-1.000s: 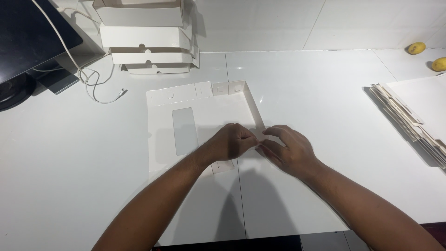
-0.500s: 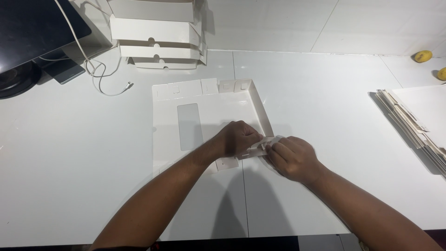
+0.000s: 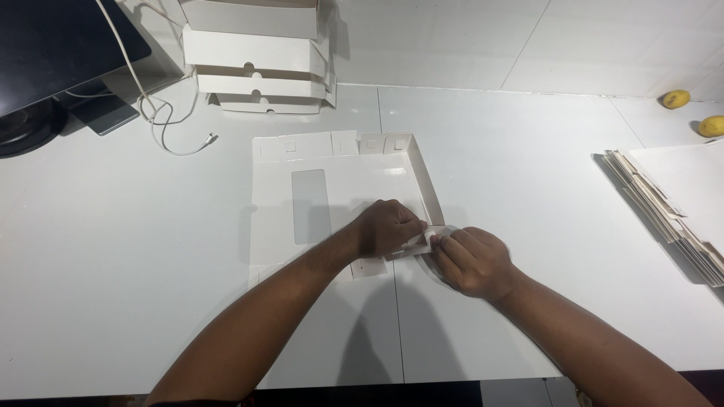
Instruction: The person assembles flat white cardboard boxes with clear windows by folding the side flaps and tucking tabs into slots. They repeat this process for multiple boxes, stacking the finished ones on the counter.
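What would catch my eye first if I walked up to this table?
Most likely the two hands in the middle: the left hand and right hand pinch the near right corner of a flat white cardboard box, whose right wall already stands up. Behind it sits a stack of finished white boxes, and two yellow fruits lie far right.

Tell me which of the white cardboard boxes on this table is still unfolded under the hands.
The flat box blank at the table's centre, pressed by the left hand and right hand at its near-right corner. The finished boxes sit stacked at the back; the flat stack lies untouched at right.
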